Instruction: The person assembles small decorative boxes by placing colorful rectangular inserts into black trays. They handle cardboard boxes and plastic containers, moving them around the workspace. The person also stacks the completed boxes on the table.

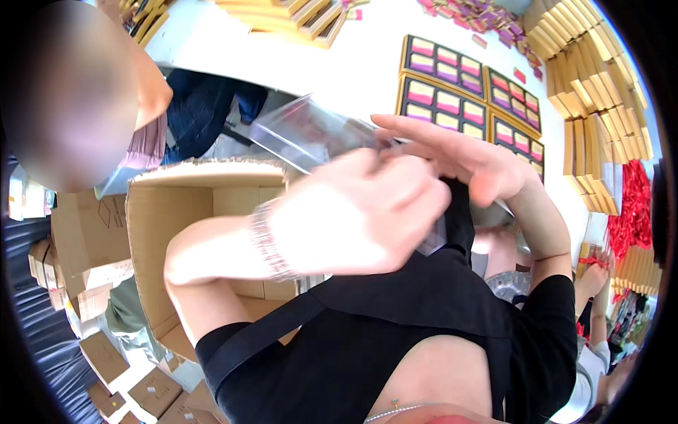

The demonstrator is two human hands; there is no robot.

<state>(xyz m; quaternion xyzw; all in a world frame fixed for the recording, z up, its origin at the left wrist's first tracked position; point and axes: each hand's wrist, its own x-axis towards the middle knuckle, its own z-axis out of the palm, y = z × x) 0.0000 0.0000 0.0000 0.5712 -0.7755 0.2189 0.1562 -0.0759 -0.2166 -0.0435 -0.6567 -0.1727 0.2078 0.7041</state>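
Observation:
My left hand (371,212), with a bracelet at the wrist, is in front of my chest, its fingers curled in and smeared by motion. What lies inside the curled fingers is hidden. Close to its right, my right hand (470,152) has its fingers stretched out over the left knuckles. Behind both hands, a clear plastic box or cover (296,134) sticks out tilted to the upper left. Part of it is hidden by the hands, so I cannot tell which hand supports it.
An opened cardboard carton (162,212) stands under my left forearm. On the white table (367,63) lie black trays (445,60) of pink and purple packets. Stacked yellow boxes (597,92) and red ribbons (631,212) are at right. Co-workers are at far left and right.

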